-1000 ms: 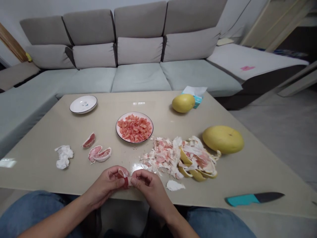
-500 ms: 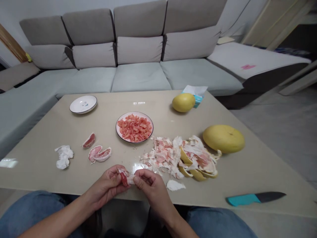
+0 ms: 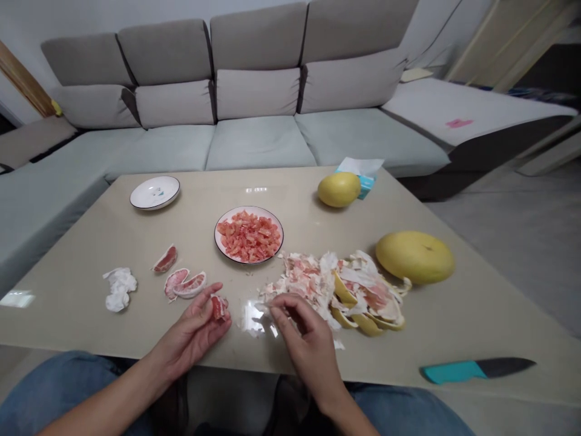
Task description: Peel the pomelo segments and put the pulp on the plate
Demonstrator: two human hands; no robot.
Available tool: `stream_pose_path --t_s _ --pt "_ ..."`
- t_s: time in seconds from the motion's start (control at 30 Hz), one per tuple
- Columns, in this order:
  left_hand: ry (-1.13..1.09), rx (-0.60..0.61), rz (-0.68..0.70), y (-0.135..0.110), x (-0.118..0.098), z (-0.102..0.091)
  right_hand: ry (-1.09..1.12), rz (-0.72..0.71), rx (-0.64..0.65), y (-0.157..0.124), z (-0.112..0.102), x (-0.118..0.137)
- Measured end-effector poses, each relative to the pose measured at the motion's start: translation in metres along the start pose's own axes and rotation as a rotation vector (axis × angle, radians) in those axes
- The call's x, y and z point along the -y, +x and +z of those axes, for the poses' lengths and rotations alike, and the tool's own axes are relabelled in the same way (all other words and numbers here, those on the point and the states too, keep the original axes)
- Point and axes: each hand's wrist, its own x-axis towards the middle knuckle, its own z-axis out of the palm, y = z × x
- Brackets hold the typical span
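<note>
In my left hand (image 3: 193, 333) a red pomelo segment (image 3: 219, 306) is held between thumb and fingers, above the table's near edge. My right hand (image 3: 306, 342) pinches a small pale scrap of membrane (image 3: 263, 308), just left of the peel heap. Beyond my left hand lie pomelo wedges (image 3: 190, 284) with skin on, and one more wedge (image 3: 166, 259) a little farther off. A dark-rimmed plate (image 3: 218, 243) heaped with red pulp pieces (image 3: 249, 236) stands in the middle. The heap of membrane and yellow peel (image 3: 345, 290) spreads beyond my right hand.
A knife with a teal handle (image 3: 454, 372) lies at the near right. Two whole yellow pomelos (image 3: 415, 257) (image 3: 339, 189) sit on the right, the farther one against a tissue pack (image 3: 367, 186). Crumpled tissue (image 3: 120, 289) and a white plate (image 3: 155, 192) are on the left.
My hands have moved apart. The right one has gone right toward the peel heap with the membrane scrap, while the left has turned palm up with the segment.
</note>
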Motion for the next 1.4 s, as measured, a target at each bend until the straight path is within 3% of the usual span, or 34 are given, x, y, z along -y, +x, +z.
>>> stream_pose_path --t_s 0.2,0.37,0.67,0.8,1.03,1.1,1.27,1.4 --pt "-0.017 -0.015 -0.079 -0.002 0.003 -0.001 -0.41 -0.327 0.025 0.016 -0.017 -0.023" --pt "0.04 -0.013 -0.128 -0.002 0.003 0.001 -0.729 -0.44 -0.037 0.022 -0.022 -0.031" --pt "0.0 0.032 -0.23 0.0 0.006 -0.002 -0.764 -0.493 -0.044 0.018 -0.019 -0.028" --pt "0.024 0.081 -0.176 0.0 0.007 0.001 -0.874 -0.462 -0.075 0.021 -0.018 -0.029" --pt "0.086 0.025 -0.098 -0.004 0.006 0.006 -0.677 -0.418 -0.05 0.019 -0.016 -0.031" --pt "0.097 0.008 -0.073 -0.005 0.007 0.005 -0.578 -0.354 -0.013 0.016 -0.012 -0.03" --pt "0.213 -0.058 -0.013 -0.008 0.011 0.009 -0.175 -0.07 0.215 0.001 0.009 -0.016" --pt "0.286 -0.037 0.036 -0.01 0.015 0.014 -0.024 0.009 0.25 -0.01 0.028 -0.005"
